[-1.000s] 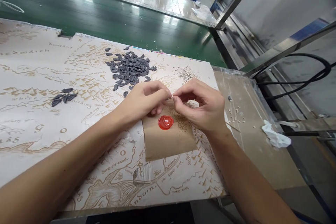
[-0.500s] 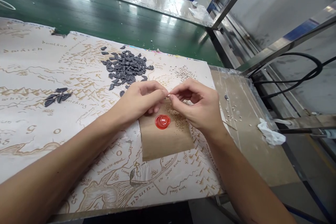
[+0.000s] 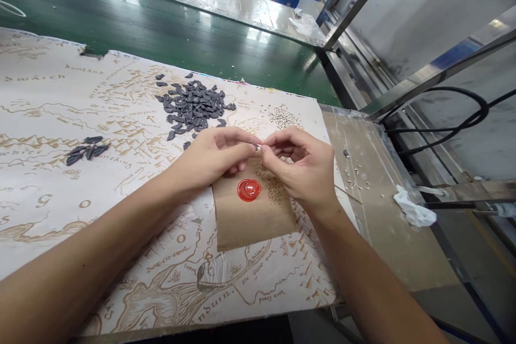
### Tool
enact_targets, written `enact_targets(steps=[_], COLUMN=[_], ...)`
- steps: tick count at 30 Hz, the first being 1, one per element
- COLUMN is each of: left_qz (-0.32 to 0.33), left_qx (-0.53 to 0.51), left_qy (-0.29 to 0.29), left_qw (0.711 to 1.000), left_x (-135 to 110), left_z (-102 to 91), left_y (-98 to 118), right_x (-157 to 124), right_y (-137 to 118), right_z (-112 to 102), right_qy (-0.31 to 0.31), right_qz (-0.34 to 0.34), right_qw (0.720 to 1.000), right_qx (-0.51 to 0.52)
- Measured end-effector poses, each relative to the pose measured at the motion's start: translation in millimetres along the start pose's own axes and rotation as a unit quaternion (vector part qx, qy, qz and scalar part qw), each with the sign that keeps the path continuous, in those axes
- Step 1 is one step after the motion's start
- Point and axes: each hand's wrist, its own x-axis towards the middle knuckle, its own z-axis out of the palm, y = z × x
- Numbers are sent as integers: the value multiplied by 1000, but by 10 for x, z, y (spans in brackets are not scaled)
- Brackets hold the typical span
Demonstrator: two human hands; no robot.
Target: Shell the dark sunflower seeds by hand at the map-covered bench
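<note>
My left hand and my right hand meet fingertip to fingertip above a brown paper piece. Both pinch a tiny dark piece between thumb and forefinger; it is too small to name. A red round cap lies on the brown paper just below the fingers. A heap of dark grey seed-shaped pieces lies beyond my left hand on the map-printed sheet. A smaller cluster of the same pieces rests to the far left.
Tiny pale bits are scattered beyond my right hand and on the bench to the right. A crumpled white scrap lies at the right edge. A green conveyor belt runs behind. Black cables loop at right.
Both hands stay pinched together. The item at the fingertips looked pale a second ago and looks dark now. The view has shifted slightly.
</note>
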Motion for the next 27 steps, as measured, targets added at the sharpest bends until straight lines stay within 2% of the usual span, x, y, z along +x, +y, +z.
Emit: enact_targets(steps=[7, 12, 15, 20, 27], left_qz=[0, 15, 17, 38, 73], left_qx=[-7, -76, -148, -193, -185], left_qy=[-2, 38, 71, 132, 168], left_qw=[1000, 996, 986, 971, 965], left_x=[-6, 2, 14, 42, 71], left_z=[-5, 35, 42, -40, -276], left_y=[-27, -8, 64, 230, 409], right_x=[7, 19, 20, 119, 493], right_y=[17, 52, 63, 1, -209], right_z=[-30, -125, -176, -181, -30], right_qy=[-12, -19, -85, -205, -276], right_qz=[31, -14, -45, -39, -38], right_qw=[999, 999, 992, 972, 948], right_qx=[39, -33, -78, -109, -156])
